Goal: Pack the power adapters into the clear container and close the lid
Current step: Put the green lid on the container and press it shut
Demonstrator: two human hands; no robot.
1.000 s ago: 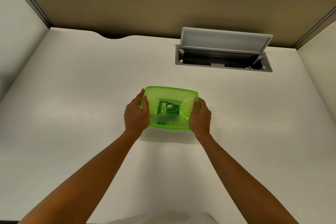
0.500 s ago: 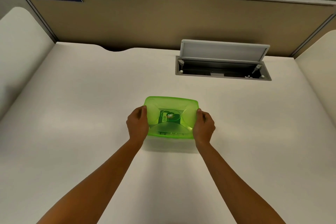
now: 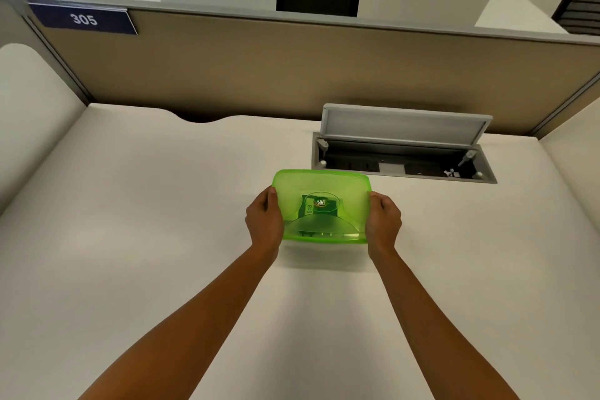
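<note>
A container with a translucent green lid sits on the white desk, the lid lying flat over it. Dark adapter shapes show through the lid, one with a small label. My left hand grips the container's left side, thumb on the lid edge. My right hand grips the right side the same way. The container's lower walls are mostly hidden by the lid and my hands.
An open grey cable hatch with its flap raised is set into the desk just behind and right of the container. A tan partition with a "305" sign closes off the back. Black chairs stand beyond.
My view has tilted upward, showing the chairs beyond the partition. Both hands stay on the container's sides, fingers curled tighter around its edges than a second ago.
</note>
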